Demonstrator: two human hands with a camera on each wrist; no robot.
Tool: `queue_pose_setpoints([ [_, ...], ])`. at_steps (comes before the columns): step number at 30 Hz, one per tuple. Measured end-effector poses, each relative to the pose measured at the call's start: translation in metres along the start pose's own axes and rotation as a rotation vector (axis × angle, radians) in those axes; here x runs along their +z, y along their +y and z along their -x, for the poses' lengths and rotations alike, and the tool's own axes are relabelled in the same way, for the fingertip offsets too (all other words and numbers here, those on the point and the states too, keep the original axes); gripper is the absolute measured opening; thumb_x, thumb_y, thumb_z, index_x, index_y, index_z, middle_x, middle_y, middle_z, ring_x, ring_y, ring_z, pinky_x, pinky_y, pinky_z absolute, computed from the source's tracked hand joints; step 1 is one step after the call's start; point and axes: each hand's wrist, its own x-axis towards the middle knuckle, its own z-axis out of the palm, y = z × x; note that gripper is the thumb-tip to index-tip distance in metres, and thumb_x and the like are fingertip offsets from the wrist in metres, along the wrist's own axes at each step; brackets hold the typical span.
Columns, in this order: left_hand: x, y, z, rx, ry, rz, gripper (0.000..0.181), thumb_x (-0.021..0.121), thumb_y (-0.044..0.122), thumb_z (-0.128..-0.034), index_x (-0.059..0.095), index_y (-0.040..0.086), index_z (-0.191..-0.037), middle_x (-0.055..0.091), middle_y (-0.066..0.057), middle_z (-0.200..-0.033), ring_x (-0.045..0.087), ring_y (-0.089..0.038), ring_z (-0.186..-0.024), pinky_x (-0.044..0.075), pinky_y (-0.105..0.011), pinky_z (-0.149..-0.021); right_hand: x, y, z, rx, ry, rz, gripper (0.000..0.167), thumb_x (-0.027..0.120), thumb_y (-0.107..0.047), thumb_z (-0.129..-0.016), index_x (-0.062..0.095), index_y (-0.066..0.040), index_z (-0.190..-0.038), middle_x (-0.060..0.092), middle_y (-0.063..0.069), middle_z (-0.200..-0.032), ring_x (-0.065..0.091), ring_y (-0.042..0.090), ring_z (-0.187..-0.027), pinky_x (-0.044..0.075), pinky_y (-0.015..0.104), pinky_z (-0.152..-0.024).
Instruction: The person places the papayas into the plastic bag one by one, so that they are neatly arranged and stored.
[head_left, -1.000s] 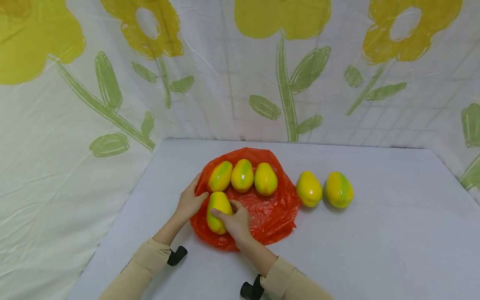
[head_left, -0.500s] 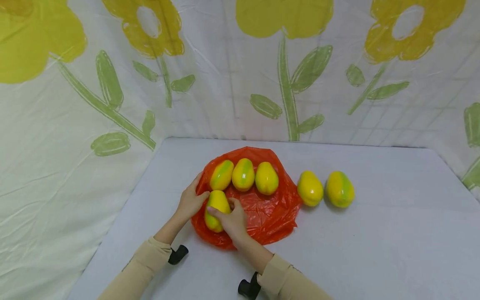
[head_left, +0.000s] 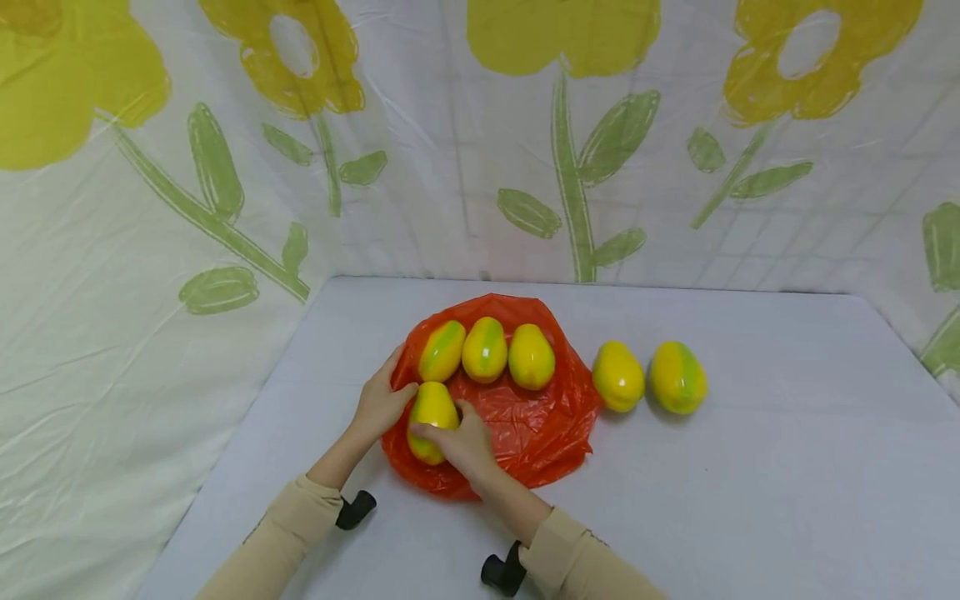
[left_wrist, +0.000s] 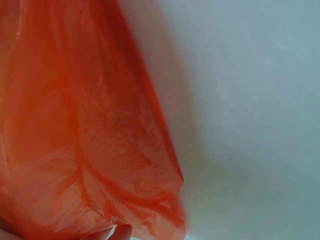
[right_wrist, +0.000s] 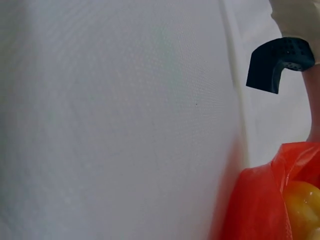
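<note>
A red plastic bag [head_left: 517, 425] lies spread on the white table in the head view. My left hand [head_left: 378, 404] grips its left rim, the thumb over the edge; in the left wrist view the bag [left_wrist: 90, 125] hides most of that hand. My right hand [head_left: 465, 437] holds a glossy yellow papaya [head_left: 431, 408] at the bag's front left, thumb on top. Behind it, a row of three yellow-green papayas sits in the bag: left papaya [head_left: 441, 352], middle papaya [head_left: 485, 350], right papaya [head_left: 532, 357].
Right of the bag, one papaya [head_left: 618, 377] lies by its rim and another papaya [head_left: 678, 377] beside that on the white table [head_left: 787, 467]. A flower-printed cloth [head_left: 442, 167] hangs behind the table. Each wrist carries a black mount, such as the left mount [head_left: 356, 510].
My right hand has shifted slightly left with the papaya, closer to my left hand. The left hand keeps its hold on the bag's rim, and the other papayas stay put.
</note>
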Motion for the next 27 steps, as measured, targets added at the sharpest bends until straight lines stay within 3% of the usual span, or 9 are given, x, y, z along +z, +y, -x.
queue_pose_setpoints([
  [5, 0.000, -0.001, 0.000, -0.002, -0.004, 0.001, 0.067, 0.050, 0.008, -0.0954, 0.019, 0.006, -0.155, 0.032, -0.023, -0.153, 0.042, -0.042, -0.130, 0.040, -0.054, -0.103, -0.005, -0.001, 0.001, 0.007, -0.021, -0.001, 0.080, 0.076, -0.038, -0.079, 0.040, 0.001, -0.140, 0.051, 0.015, -0.126, 0.049, 0.032, -0.112, 0.047, 0.054, -0.094],
  [12, -0.001, 0.000, -0.001, -0.007, -0.017, 0.001, 0.067, 0.049, 0.009, -0.0963, 0.018, 0.006, -0.156, 0.031, -0.023, -0.153, 0.042, -0.042, -0.130, 0.041, -0.055, -0.102, -0.017, -0.010, 0.002, 0.038, -0.004, -0.037, 0.089, 0.074, -0.042, -0.082, 0.032, 0.003, -0.147, 0.040, 0.023, -0.145, 0.040, 0.039, -0.130, 0.037, 0.059, -0.104],
  [20, -0.001, 0.001, 0.000, -0.003, -0.018, -0.010, 0.067, 0.048, 0.009, -0.0962, 0.018, 0.006, -0.155, 0.031, -0.023, -0.153, 0.043, -0.042, -0.129, 0.042, -0.054, -0.100, -0.032, -0.011, 0.005, 0.047, -0.022, -0.029, 0.089, 0.073, -0.044, -0.083, 0.032, 0.002, -0.147, 0.039, 0.023, -0.147, 0.038, 0.041, -0.133, 0.036, 0.059, -0.105],
  [27, -0.001, 0.002, 0.000, -0.017, -0.019, -0.007, 0.066, 0.049, 0.009, -0.0963, 0.019, 0.007, -0.155, 0.030, -0.023, -0.153, 0.042, -0.042, -0.129, 0.042, -0.055, -0.100, -0.059, -0.014, 0.005, 0.010, -0.009, -0.067, 0.083, 0.068, -0.043, -0.087, 0.034, 0.004, -0.147, 0.040, 0.023, -0.147, 0.038, 0.039, -0.134, 0.038, 0.054, -0.106],
])
